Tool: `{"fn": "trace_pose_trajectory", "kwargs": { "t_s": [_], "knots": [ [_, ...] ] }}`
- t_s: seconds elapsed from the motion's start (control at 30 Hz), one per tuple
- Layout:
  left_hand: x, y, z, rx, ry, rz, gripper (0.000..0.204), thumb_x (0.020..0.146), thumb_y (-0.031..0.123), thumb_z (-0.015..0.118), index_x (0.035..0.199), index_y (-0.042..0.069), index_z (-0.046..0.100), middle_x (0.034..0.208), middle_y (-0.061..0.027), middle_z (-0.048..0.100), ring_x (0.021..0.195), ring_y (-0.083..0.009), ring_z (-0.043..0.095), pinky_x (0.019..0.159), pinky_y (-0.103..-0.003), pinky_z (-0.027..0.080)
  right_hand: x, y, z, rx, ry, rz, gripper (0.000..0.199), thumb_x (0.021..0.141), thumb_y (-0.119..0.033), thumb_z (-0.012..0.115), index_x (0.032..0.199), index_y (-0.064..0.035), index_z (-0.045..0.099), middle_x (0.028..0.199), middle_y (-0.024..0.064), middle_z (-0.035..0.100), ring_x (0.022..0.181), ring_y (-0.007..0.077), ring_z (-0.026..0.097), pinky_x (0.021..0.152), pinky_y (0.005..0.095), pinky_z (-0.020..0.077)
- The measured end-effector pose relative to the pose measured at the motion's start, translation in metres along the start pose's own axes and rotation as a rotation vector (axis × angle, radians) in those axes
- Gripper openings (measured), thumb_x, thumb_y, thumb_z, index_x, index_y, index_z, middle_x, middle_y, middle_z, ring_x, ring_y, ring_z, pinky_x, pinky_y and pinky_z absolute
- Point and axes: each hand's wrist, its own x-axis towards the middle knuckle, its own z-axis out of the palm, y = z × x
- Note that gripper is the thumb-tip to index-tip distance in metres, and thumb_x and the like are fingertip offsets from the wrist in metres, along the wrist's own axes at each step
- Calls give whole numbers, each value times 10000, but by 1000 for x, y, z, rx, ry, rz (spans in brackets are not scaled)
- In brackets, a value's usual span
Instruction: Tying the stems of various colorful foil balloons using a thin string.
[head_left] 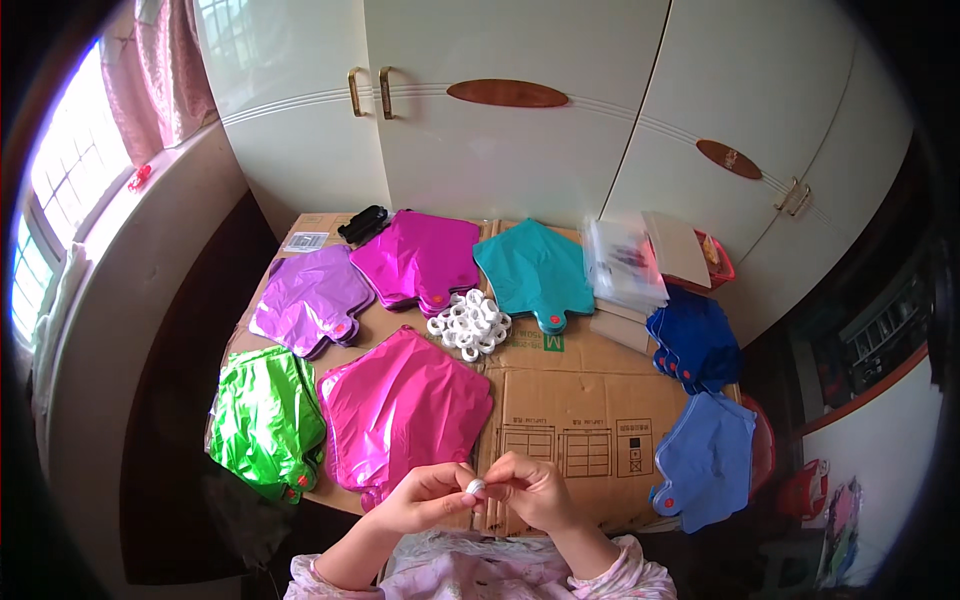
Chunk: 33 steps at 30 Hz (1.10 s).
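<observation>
Close to my body, above the near edge of the cardboard, my left hand (432, 498) pinches a small white ribbon roll (475, 486) between thumb and fingers. My right hand (532, 490) meets it from the other side, its thumb and forefinger pressed together on the roll's edge. Any loose ribbon end is too small to make out. A pile of similar white rolls (470, 326) lies farther off, mid-table. Just beyond my left hand is a stack of flat hot-pink foil balloons (408, 405).
Around the cardboard sheet (575, 385) lie flat foil balloons: green (262, 420), lilac (308, 295), magenta (420, 258), teal (537, 268), dark blue (697, 338) and light blue (706, 460). Clear plastic bags (622, 262) and a red basket (722, 268) stand back right. White cabinets (500, 150) rise behind.
</observation>
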Motion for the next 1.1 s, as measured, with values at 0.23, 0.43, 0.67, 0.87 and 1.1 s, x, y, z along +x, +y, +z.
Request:
{"fn": "trace_pose_trajectory", "kwargs": {
  "t_s": [0.23,0.43,0.67,0.87,1.1],
  "knots": [
    [-1,4,1,-99,130,-99,88,849,27,603,924,-11,577,861,-53,627,836,-120,605,760,-244,471,2,-1,-1,-242,-19,-72,82,837,-27,621,917,-12,631,881,35,591,793,83,562,675,208,456],
    [8,12,-3,-188,97,-192,86,822,5,626,894,-7,580,866,-59,635,839,-138,623,766,-244,488,3,2,1,-44,9,-62,95,844,-19,610,930,18,623,886,47,592,813,88,572,675,203,461],
    [12,10,-10,-206,88,-194,234,804,-20,639,953,29,464,856,-100,638,838,-143,625,767,-253,488,3,-4,2,-45,33,-11,82,833,1,614,911,22,630,885,56,598,770,97,574,651,211,458],
    [13,13,-1,-23,62,-43,341,803,-64,615,1018,52,377,897,-101,611,825,-110,597,672,-223,472,4,-19,4,-477,104,-153,69,775,-8,651,843,-8,654,794,58,616,706,125,577,611,244,457],
    [19,22,9,903,325,124,197,731,48,698,911,56,620,770,-11,616,727,-75,567,629,-219,455,11,-36,8,-885,155,-329,79,731,-22,670,808,-32,650,767,71,610,698,207,583,613,303,478]
  ]
}}
